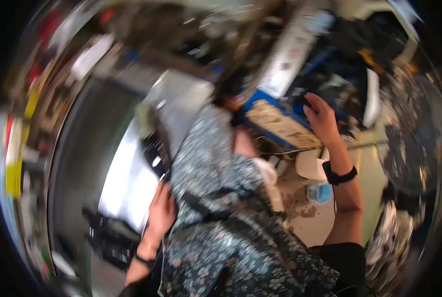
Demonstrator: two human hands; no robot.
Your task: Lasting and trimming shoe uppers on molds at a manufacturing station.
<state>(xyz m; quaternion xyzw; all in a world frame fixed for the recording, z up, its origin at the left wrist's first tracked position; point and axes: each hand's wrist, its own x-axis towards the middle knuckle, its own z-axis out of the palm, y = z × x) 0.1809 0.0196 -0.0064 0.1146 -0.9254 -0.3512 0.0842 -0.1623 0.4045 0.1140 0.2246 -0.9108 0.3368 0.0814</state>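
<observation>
My left hand [161,210] lies by the right edge of a shiny metal plate [124,171], fingers stretched out, below a dark boxy part [156,154]. A floral dark apron [231,247] covers my lap just right of that hand, with grey-blue patterned cloth [198,141] above it. My right hand [322,119] is raised at the upper right, fingers bent and apart, with no object visible in it. It is nearest to a blue crate [254,105] with a tan board-like face and a heap of dark items [337,91]. Motion blur hides fine detail.
A black device [112,240] sits at the lower left of the grey machine top [77,148]. Under my right arm are a white container [310,165] and a light blue tub [320,193]. A long whitish panel [285,59] stands behind the crate. Crumpled material [391,232] lies far right.
</observation>
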